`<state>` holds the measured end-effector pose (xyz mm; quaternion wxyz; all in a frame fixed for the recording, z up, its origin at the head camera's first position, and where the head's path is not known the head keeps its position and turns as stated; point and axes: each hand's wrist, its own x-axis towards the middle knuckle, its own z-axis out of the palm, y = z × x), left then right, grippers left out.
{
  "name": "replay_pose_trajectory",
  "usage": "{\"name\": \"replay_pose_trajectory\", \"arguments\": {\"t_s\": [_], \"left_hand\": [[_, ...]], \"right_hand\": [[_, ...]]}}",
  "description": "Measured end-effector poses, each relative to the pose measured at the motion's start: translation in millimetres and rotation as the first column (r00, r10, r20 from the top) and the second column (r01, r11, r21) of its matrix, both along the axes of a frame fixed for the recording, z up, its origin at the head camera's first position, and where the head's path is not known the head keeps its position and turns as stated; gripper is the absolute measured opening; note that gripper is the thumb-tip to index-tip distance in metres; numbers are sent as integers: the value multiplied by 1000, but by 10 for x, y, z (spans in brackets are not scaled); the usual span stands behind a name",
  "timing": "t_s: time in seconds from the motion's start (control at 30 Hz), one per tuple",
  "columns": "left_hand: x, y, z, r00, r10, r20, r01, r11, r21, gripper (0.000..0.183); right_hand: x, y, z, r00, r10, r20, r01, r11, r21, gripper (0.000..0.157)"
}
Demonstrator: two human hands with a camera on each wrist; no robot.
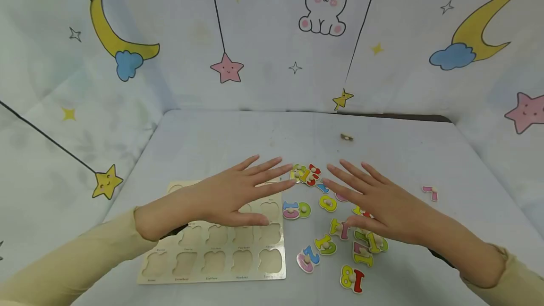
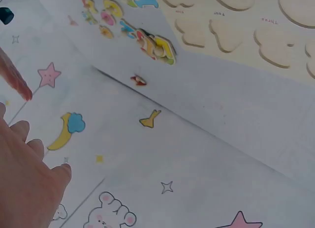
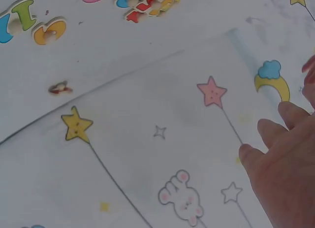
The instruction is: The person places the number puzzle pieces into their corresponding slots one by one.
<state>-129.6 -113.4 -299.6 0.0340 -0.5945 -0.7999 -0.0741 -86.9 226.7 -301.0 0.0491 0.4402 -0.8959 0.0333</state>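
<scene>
In the head view my left hand (image 1: 238, 191) hovers over a wooden number puzzle board (image 1: 212, 268), palm down, fingers spread and straight. The board's recesses that show hold no pieces; the hand and forearm hide its upper part. My right hand (image 1: 378, 199), likewise palm down with spread fingers, is above a scatter of colourful number pieces with knobs. Among them lie a yellow-and-red 18 piece (image 1: 352, 279), a blue-and-pink piece (image 1: 308, 259) and a yellow 8 or 0 piece (image 1: 327, 203). Neither hand holds anything. Both wrist views show the hands only at their edges.
A pink 7 piece (image 1: 431, 192) lies apart on the right. One small piece (image 1: 346, 137) stands on edge or tilted near the table's back. White cloth with printed moons, stars and a rabbit (image 1: 325, 4) walls the table (image 1: 238, 140) at the back and sides.
</scene>
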Motion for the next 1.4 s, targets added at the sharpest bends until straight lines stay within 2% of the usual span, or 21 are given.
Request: {"name": "replay_pose_trajectory", "arguments": {"t_s": [0.3,0.4,0.53,0.67,0.77,0.9,1.03,1.1,1.13,1.27,1.33,1.4], "left_hand": [[-196,-319,-13,992,129,9,-130,990,49,72],[-243,-466,-30,982,183,44,-186,979,81,73],[-296,-717,-87,959,255,127,-272,951,149,70],[-350,-984,-189,919,318,234,-368,905,212,68],[-381,-1163,-291,877,362,315,-441,867,231,67],[-403,-1361,-423,807,399,436,-528,818,229,66],[-396,-1552,-534,716,437,545,-613,767,190,66],[-393,-1637,-586,662,457,593,-650,745,152,65],[-388,-1680,-613,633,473,612,-671,730,129,64],[-360,-1817,-703,538,539,648,-718,696,18,61],[-347,-1864,-745,512,562,650,-725,688,-24,59],[-348,-1894,-791,499,563,659,-722,691,-43,56]], "right_hand": [[-108,231,-109,997,-77,27,78,996,-48,72],[-149,305,-159,991,-118,61,122,990,-73,71],[-221,399,-257,977,-171,127,184,979,-94,68],[-319,503,-368,960,-208,185,230,967,-110,66],[-378,584,-448,947,-236,217,267,955,-130,64],[-431,691,-547,922,-278,270,324,935,-146,62],[-485,781,-620,891,-312,331,379,911,-162,56],[-508,826,-649,881,-326,343,401,899,-174,53],[-520,848,-662,879,-332,341,408,895,-179,52],[-547,931,-717,866,-388,315,451,878,-159,51],[-553,965,-755,860,-412,299,466,874,-135,50],[-557,996,-797,851,-433,298,480,871,-107,49]]}}
